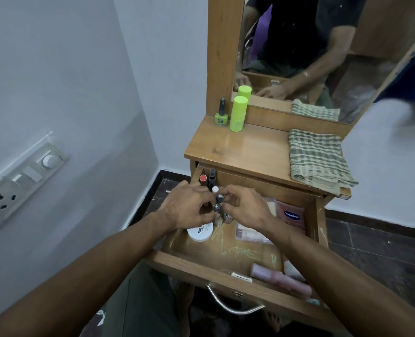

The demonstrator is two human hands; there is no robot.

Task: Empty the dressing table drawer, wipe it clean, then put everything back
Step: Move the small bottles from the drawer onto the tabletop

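While the wooden drawer (216,266) stands pulled out toward you, both your hands reach into its far left corner with arms extended and wrists bent down. Your left hand (189,207) curls its fingers around the cluster of small bottles (218,207), and your right hand (244,205) pinches the dark cap of one of them between thumb and fingertips. At least five slim, upright pieces stand there: a red-topped tube (203,178), a dark spray bottle (212,177), a white-capped stick (215,189) and two dark-capped bottles. One round white jar (200,233) sits just near your left hand. On the drawer's scratched floor lie a pink Vaseline sachet (291,218), a clear packet (247,233) and, at the near right, one smooth pink tube (280,279). Up on the glossy bench (245,149) you have one green nail polish bottle (222,113), one lime cylinder (238,114) and one folded checked cloth (318,161), coarse-woven, at the right.
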